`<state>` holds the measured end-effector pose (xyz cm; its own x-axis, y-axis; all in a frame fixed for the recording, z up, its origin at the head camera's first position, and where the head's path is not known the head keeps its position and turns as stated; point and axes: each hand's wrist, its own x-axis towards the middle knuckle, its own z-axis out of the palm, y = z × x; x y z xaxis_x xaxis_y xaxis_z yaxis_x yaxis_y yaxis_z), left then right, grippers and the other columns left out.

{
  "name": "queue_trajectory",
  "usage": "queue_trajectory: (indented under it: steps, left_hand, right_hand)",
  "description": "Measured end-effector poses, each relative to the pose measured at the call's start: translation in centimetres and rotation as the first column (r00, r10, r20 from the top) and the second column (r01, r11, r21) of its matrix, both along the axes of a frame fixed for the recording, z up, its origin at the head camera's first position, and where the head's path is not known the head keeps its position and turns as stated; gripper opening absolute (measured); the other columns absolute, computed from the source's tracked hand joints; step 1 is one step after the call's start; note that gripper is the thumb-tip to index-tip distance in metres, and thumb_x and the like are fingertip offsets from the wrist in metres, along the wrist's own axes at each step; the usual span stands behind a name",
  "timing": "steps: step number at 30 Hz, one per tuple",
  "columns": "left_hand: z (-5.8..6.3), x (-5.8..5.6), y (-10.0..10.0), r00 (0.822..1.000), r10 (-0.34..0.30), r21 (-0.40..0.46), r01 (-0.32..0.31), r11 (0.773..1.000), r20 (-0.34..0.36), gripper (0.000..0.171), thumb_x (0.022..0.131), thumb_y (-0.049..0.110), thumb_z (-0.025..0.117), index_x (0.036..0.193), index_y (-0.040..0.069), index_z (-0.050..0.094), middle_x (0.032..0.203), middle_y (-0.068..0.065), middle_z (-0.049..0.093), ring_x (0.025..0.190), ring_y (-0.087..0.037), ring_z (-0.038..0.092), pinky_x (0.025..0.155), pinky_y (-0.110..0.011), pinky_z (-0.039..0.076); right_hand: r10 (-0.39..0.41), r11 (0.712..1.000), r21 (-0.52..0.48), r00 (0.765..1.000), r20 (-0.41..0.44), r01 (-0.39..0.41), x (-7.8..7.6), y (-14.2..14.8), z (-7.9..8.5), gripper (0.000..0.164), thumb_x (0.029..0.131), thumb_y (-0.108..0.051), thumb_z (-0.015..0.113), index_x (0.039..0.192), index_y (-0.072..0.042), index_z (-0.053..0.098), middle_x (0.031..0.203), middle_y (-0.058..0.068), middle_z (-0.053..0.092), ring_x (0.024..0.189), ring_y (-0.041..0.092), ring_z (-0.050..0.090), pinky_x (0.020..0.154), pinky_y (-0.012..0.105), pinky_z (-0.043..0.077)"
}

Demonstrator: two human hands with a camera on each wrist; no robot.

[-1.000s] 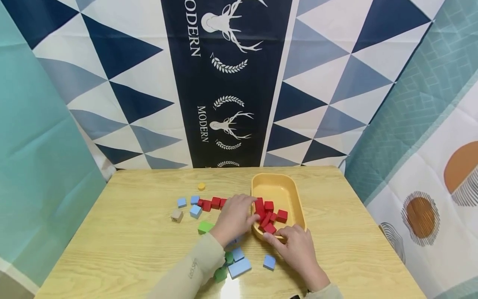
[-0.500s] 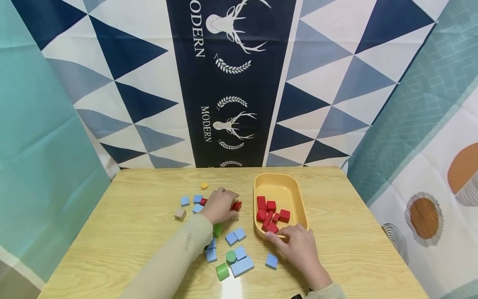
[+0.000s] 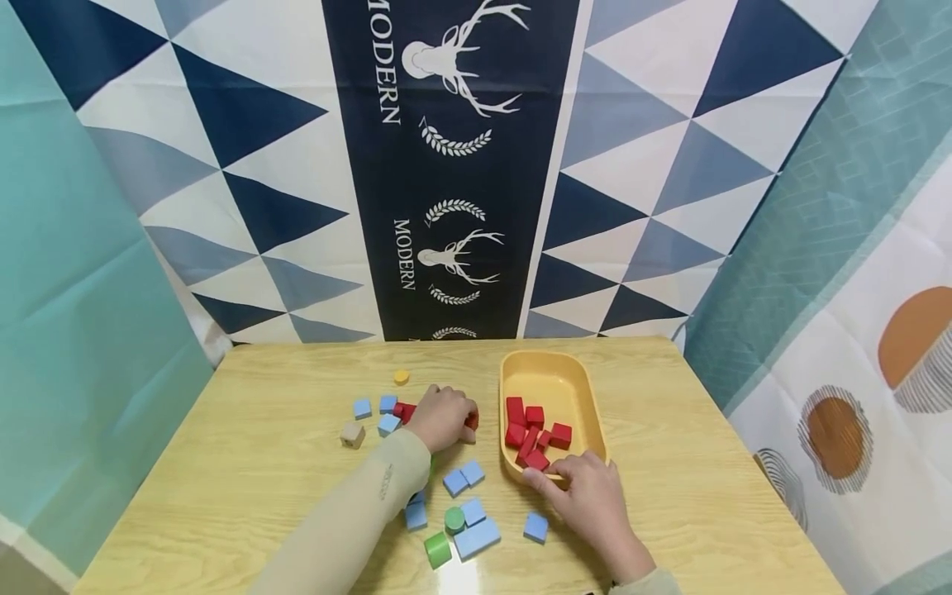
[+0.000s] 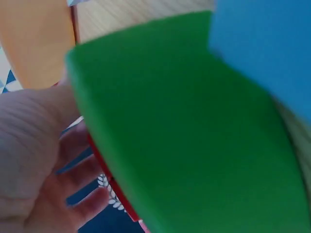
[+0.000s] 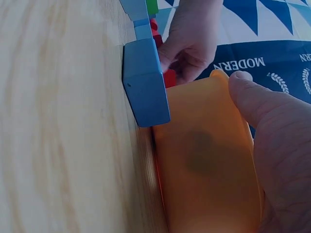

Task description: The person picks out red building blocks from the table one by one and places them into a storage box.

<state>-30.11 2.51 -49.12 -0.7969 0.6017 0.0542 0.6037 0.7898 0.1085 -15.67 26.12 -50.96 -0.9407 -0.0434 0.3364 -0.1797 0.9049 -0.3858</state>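
Left hand (image 3: 444, 420): fingers curled, clamped on 1 red block (image 3: 472, 421) just left of the yellow tray (image 3: 546, 378); cannot tell whether it clears the tabletop (image 3: 260, 463). Right hand (image 3: 592, 496): thumb and fingers clamped on the tray's near rim, presumably to steady it. Left hand partly covers the red pieces (image 3: 404, 411) beside it. Left wrist view: blurred green block (image 4: 170, 107) masks the grip.
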Motion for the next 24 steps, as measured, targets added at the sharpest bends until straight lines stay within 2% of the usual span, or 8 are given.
queue_trajectory:
  steps: [2, 5, 7, 9, 13, 18, 21, 24]
  left_hand:
    - [0.4, -0.2, 0.2, 0.996, 0.062, 0.095, -0.056, 0.994, -0.060, 0.031, 0.083, 0.048, 0.075, 0.101, 0.023, 0.071, 0.096, 0.003, 0.064, 0.090, -0.019, 0.054, 0.084, -0.042, 0.045]
    - [1.4, -0.4, 1.3, 0.986, 0.143, 0.299, -0.113, 0.948, -0.081, 0.034, 0.086, 0.047, 0.073, 0.108, 0.022, 0.070, 0.098, 0.004, 0.066, 0.091, -0.017, 0.056, 0.084, -0.042, 0.046]
    - [2.2, -0.5, 2.5, 0.987, 0.145, 0.369, -0.110, 0.923, -0.068, 0.034, 0.087, 0.046, 0.073, 0.110, 0.022, 0.070, 0.094, 0.006, 0.067, 0.086, -0.015, 0.056, 0.085, -0.041, 0.047]
    - [2.6, -0.3, 3.8, 0.990, 0.127, 0.356, -0.099, 0.929, -0.056, 0.035, 0.086, 0.047, 0.073, 0.111, 0.021, 0.070, 0.092, 0.006, 0.068, 0.085, -0.015, 0.056, 0.087, -0.041, 0.046]
    - [2.6, 0.0, 5.9, 0.987, 0.146, 0.239, -0.125, 0.963, -0.073, 0.044, 0.088, 0.048, 0.071, 0.120, 0.019, 0.068, 0.098, 0.002, 0.072, 0.091, -0.018, 0.058, 0.092, -0.042, 0.043]
    - [2.3, -0.2, 6.6, 0.976, 0.219, 0.249, -0.211, 0.945, -0.007, 0.044, 0.088, 0.044, 0.072, 0.123, 0.018, 0.066, 0.087, 0.006, 0.070, 0.089, -0.018, 0.058, 0.094, -0.040, 0.040]
    - [2.5, 0.0, 6.0, 0.984, 0.176, 0.274, -0.169, 0.947, -0.003, 0.046, 0.088, 0.041, 0.073, 0.126, 0.015, 0.065, 0.095, 0.004, 0.071, 0.095, -0.019, 0.058, 0.096, -0.041, 0.040]
    - [2.7, 0.0, 4.4, 0.993, 0.114, 0.289, -0.098, 0.952, -0.040, 0.045, 0.091, 0.036, 0.071, 0.128, 0.013, 0.063, 0.116, -0.002, 0.068, 0.108, -0.022, 0.056, 0.099, -0.044, 0.042]
  right_hand:
    - [0.001, 1.000, 0.003, 1.000, 0.016, -0.001, 0.1, 0.0, -0.1, 0.044, 0.082, -0.068, 0.065, 0.071, -0.026, 0.074, 0.072, -0.014, 0.065, 0.071, 0.011, 0.046, 0.066, 0.042, 0.036]
    - [-0.002, 1.000, 0.005, 1.000, 0.020, 0.002, 0.2, -0.1, -0.1, 0.044, 0.082, -0.068, 0.065, 0.071, -0.027, 0.075, 0.073, -0.014, 0.066, 0.071, 0.011, 0.046, 0.066, 0.042, 0.036]
    - [-0.007, 1.000, 0.008, 1.000, 0.022, 0.007, 0.2, -0.1, -0.1, 0.044, 0.082, -0.068, 0.064, 0.070, -0.027, 0.074, 0.073, -0.014, 0.066, 0.071, 0.011, 0.046, 0.066, 0.041, 0.036]
    - [-0.008, 1.000, 0.006, 0.999, 0.035, 0.008, 0.2, -0.3, -0.1, 0.046, 0.082, -0.070, 0.063, 0.071, -0.026, 0.074, 0.071, -0.014, 0.065, 0.071, 0.011, 0.046, 0.066, 0.040, 0.035]
    - [-0.010, 1.000, 0.011, 0.998, 0.065, 0.009, 0.2, -0.6, -0.2, 0.051, 0.081, -0.072, 0.060, 0.071, -0.025, 0.074, 0.069, -0.013, 0.062, 0.073, 0.012, 0.046, 0.066, 0.040, 0.035]
    - [-0.001, 1.000, 0.008, 0.999, 0.032, 0.001, 0.0, -0.7, -0.2, 0.049, 0.081, -0.071, 0.062, 0.071, -0.024, 0.074, 0.069, -0.013, 0.062, 0.073, 0.012, 0.046, 0.068, 0.043, 0.038]
    - [0.002, 1.000, 0.010, 1.000, -0.009, -0.002, -0.1, -0.4, -0.2, 0.045, 0.081, -0.068, 0.065, 0.070, -0.025, 0.074, 0.070, -0.012, 0.064, 0.073, 0.011, 0.046, 0.068, 0.043, 0.038]
    - [-0.001, 1.000, 0.010, 0.999, -0.036, 0.001, 0.1, 0.1, -0.1, 0.042, 0.081, -0.066, 0.068, 0.070, -0.025, 0.074, 0.072, -0.012, 0.066, 0.072, 0.011, 0.047, 0.067, 0.042, 0.038]
